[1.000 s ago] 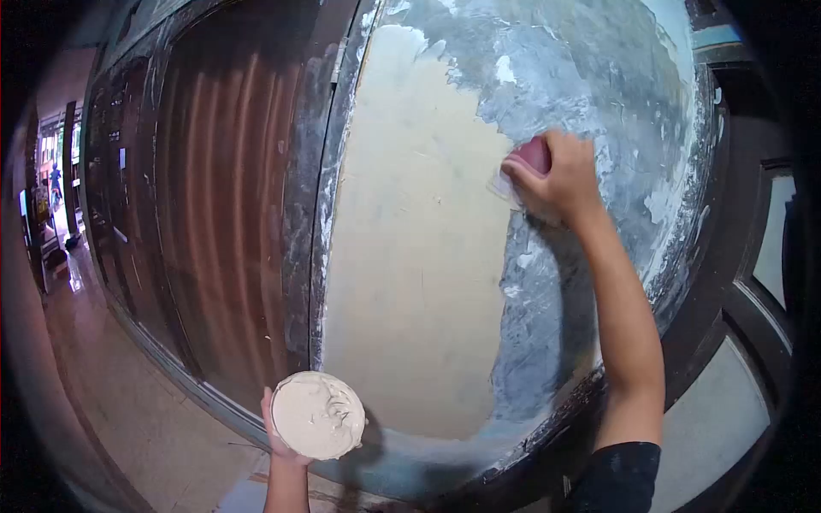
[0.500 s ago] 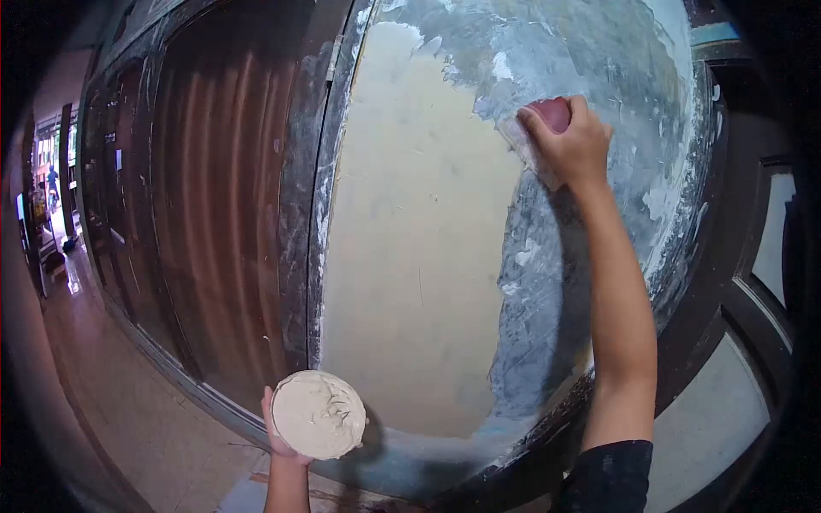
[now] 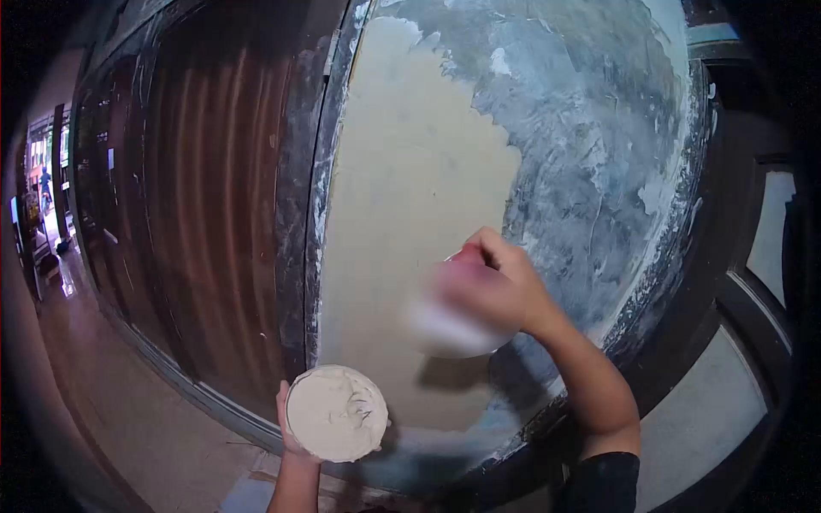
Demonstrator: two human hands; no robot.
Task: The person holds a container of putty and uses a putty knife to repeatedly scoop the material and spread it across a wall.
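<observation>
My left hand (image 3: pixel 295 440) supports a round container (image 3: pixel 289 412) from beneath and the left side, low in the view. Pale, creamy putty (image 3: pixel 329 415) fills it to the top, with ridges on its surface. Higher up and to the right, my right hand (image 3: pixel 511 282) is closed around the red grip of a putty knife (image 3: pixel 453 329), whose pale blade is smeared by motion. The knife is in front of the lower part of the wall's beige coat (image 3: pixel 410 171). A dark shadow falls on the coat just below the blade.
Bare, patchy grey wall (image 3: pixel 590 171) lies right of the beige coat's ragged edge. On the left stands a dark wooden frame with brown panels (image 3: pixel 222 205). A dark panelled door (image 3: pixel 735 308) is at the right. Tiled floor (image 3: pixel 128 402) runs along the lower left.
My right hand has brought the putty knife down and left from the upper wall, leaving the coat smoother there. My left hand and the container have shifted slightly right.
</observation>
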